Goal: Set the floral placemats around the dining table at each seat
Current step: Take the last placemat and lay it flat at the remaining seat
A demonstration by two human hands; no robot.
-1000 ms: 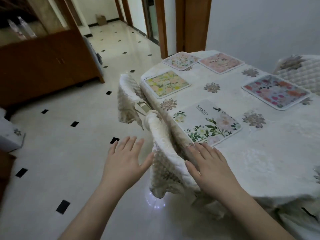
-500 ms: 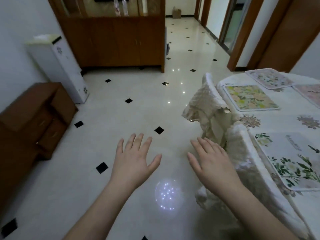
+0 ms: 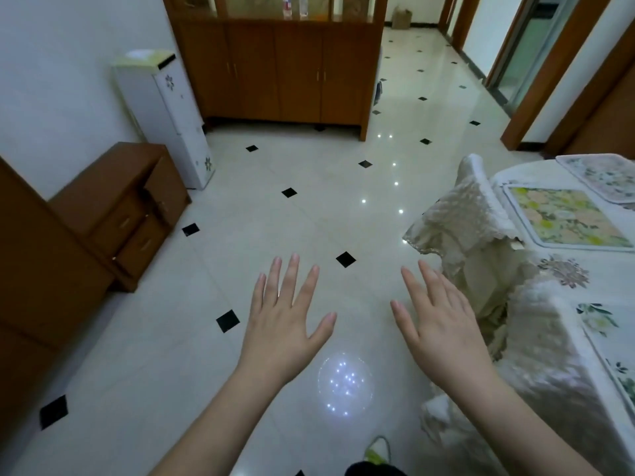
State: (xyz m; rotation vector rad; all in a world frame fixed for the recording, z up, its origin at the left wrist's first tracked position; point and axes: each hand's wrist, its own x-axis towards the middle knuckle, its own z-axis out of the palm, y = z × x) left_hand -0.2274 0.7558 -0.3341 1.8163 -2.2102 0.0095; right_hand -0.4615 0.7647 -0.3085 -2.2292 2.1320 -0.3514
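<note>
No writing, label, brand, number or sign can be read anywhere in the view; the floral placemats (image 3: 563, 214) on the dining table (image 3: 556, 269) carry only flower patterns here; the white cabinet (image 3: 165, 111) shows small flower decals and no lettering.

Left hand (image 3: 281, 324) and right hand (image 3: 438, 324) held palm-down over tiled floor (image 3: 275, 214), fingers straight and spread, holding nothing. At right, table (image 3: 549, 338) with three placemats: yellow-green mat (image 3: 563, 216), pale mat (image 3: 608, 175) beyond, leaf-print mat (image 3: 615, 341) nearest. Covered chair (image 3: 470, 221) against table edge; cabinet (image 3: 285, 63) and drawers (image 3: 127, 207) along far and left walls.
</note>
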